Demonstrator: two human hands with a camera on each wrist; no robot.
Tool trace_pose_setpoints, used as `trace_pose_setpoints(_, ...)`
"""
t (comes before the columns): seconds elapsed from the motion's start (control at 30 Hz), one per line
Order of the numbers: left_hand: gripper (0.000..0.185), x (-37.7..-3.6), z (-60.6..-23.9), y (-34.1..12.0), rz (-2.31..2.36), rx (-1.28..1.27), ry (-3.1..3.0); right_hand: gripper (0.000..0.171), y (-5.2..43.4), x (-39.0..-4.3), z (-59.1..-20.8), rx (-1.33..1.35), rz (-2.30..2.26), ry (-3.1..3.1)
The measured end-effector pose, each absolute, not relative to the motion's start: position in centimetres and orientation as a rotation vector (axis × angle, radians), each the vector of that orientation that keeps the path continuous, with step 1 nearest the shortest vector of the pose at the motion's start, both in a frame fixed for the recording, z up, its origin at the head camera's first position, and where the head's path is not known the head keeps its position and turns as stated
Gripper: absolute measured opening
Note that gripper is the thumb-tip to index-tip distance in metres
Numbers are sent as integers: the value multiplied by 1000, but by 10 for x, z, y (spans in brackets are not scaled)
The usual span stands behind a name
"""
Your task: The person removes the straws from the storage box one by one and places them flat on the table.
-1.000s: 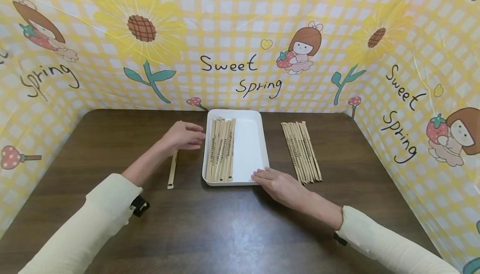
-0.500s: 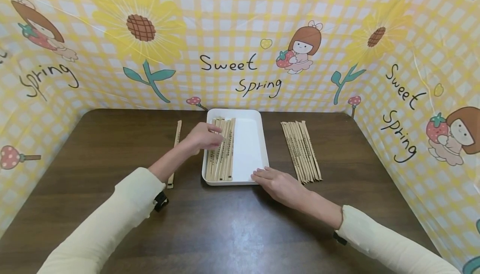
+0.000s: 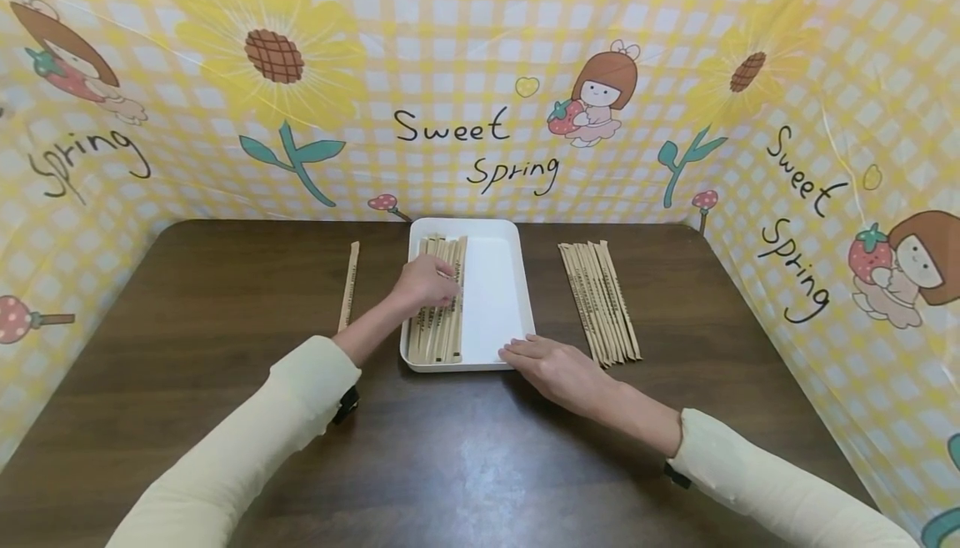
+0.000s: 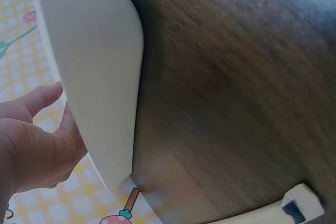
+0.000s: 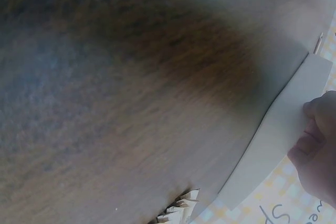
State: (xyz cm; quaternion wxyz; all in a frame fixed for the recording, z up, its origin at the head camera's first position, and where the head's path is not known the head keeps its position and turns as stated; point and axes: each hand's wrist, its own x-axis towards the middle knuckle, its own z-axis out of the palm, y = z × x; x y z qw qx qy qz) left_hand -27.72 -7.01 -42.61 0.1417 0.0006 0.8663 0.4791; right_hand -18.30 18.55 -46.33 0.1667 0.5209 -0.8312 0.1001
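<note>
My left hand (image 3: pixel 427 281) reaches over the long wall of a white tray (image 3: pixel 495 298), at a row of paper-wrapped sticks (image 3: pixel 435 348). Its fingers bend down at the row's right edge; whether they pinch one of the sticks is not visible. In the left wrist view, the tray's wall (image 4: pixel 100 77) hides those fingertips. My right hand (image 3: pixel 558 369) holds the tray's near right corner, its fingers lying over the rim. In the right wrist view that hand (image 5: pixel 317 145) meets the tray's outer wall (image 5: pixel 278 129).
One wrapped stick (image 3: pixel 349 289) lies on the brown table (image 3: pixel 240 281) left of the tray. A bundle of similar sticks (image 3: pixel 600 302) lies to its right. Yellow checked cloth (image 3: pixel 450 47) lines the back and sides.
My left hand has moved right, from beside the tray to over the sticks inside, uncovering part of the lone stick. The right hand stays at the tray's corner.
</note>
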Motion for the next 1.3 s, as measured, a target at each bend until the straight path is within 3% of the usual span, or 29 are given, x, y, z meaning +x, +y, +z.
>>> trace_pose_setpoints(0.13, 12, -279, -430, -68, 1322, 16, 2574, 29, 186, -183, -464, 1482, 276, -2374)
trace_pose_setpoints(0.33, 4, -279, -435, -65, 1219, 87, 2667, 28, 185, -184, -464, 1484, 270, -2376)
trace_pose_setpoints(0.57, 43, -284, -438, -60, 1039, 250, 2749, 29, 185, -184, -464, 1483, 286, -2372)
trace_pose_setpoints(1.0, 43, -290, -436, -56, 835, 319, 2828, 31, 186, -185, -465, 1491, 307, -2356)
trace_pose_setpoints(1.3, 33, -291, -432, -50, 723, 359, 2844, 31, 187, -184, -465, 1482, 310, -2377)
